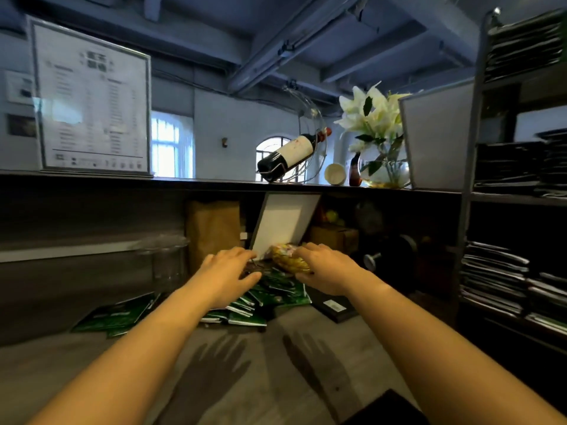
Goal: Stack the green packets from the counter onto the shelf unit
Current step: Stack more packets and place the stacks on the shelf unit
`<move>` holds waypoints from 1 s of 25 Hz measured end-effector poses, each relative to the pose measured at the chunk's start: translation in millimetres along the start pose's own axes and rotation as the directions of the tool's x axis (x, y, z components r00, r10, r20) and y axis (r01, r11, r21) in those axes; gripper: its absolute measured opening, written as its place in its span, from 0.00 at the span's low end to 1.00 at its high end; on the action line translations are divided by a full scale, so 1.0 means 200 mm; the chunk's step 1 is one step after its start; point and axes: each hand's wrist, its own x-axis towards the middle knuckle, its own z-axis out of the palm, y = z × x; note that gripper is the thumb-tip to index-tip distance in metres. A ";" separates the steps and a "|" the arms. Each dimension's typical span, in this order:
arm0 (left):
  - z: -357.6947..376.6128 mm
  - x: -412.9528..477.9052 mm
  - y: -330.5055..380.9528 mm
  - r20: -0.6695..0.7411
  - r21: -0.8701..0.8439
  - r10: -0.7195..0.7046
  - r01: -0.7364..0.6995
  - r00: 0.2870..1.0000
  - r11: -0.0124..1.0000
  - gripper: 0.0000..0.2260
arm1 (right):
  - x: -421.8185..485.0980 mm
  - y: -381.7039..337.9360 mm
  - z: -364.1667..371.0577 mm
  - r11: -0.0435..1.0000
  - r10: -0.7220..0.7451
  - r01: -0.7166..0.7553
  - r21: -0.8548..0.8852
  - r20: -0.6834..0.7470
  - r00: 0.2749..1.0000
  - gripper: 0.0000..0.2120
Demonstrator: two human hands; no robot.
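Several green packets [270,294] lie in a loose heap on the grey counter [233,378], with a second flatter bunch of green packets [116,315] to the left. My left hand [225,273] reaches over the heap with its fingers spread and bent above the top packets. My right hand [326,268] curls its fingers and thumb round a yellow crinkly bag [287,257] that sits at the back of the heap. The shelf unit [518,197] stands on the right, its levels loaded with stacks of dark packets.
A brown paper bag [213,231] and a leaning white board [285,223] stand behind the heap. A clear glass [167,259] is at the left, a black flat box [333,308] at the right. On the upper ledge stand a wine bottle [291,154], a flower vase [385,167] and a framed menu [92,99].
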 end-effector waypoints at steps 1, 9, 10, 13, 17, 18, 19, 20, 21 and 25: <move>0.05 -0.02 -0.04 0.027 -0.010 -0.017 0.017 0.999 1.000 0.24 | 0.03 -0.03 0.06 1.000 0.001 -0.002 0.029 0.027 1.000 0.24; 0.35 0.04 -0.36 0.122 0.048 -0.288 0.284 0.950 0.958 0.27 | 0.38 -0.09 0.46 0.956 0.139 -0.163 0.242 0.112 0.984 0.24; 0.36 0.07 -0.39 0.138 0.060 -0.324 0.319 0.936 0.946 0.28 | 0.45 -0.07 0.49 0.947 0.156 -0.177 0.267 0.098 0.983 0.25; 0.40 0.18 -0.49 0.179 0.099 -0.417 0.406 0.891 0.909 0.31 | 0.70 -0.02 0.57 0.935 0.161 -0.181 0.306 0.089 0.983 0.26; 0.47 0.27 -0.60 0.207 0.136 -0.509 0.491 0.836 0.861 0.34 | 0.98 0.02 0.69 0.921 0.131 -0.181 0.346 0.163 0.978 0.29; 0.49 0.28 -0.63 0.212 0.137 -0.533 0.515 0.819 0.846 0.34 | 1.04 0.02 0.73 0.915 0.130 -0.189 0.357 0.183 0.975 0.29; 0.50 0.29 -0.65 0.218 0.133 -0.556 0.540 0.802 0.831 0.35 | 1.09 0.02 0.75 0.906 0.136 -0.204 0.372 0.200 0.970 0.30; 0.51 0.30 -0.68 0.225 0.120 -0.579 0.567 0.784 0.815 0.36 | 1.14 0.01 0.77 0.899 0.139 -0.214 0.383 0.213 0.967 0.31; 0.53 0.30 -0.70 0.236 0.103 -0.596 0.590 0.768 0.801 0.38 | 1.18 0.00 0.79 0.895 0.139 -0.223 0.387 0.233 0.963 0.32; 0.61 0.28 -0.74 0.286 0.075 -0.624 0.632 0.727 0.771 0.41 | 1.26 -0.05 0.86 0.852 0.030 -0.191 0.488 0.318 0.948 0.40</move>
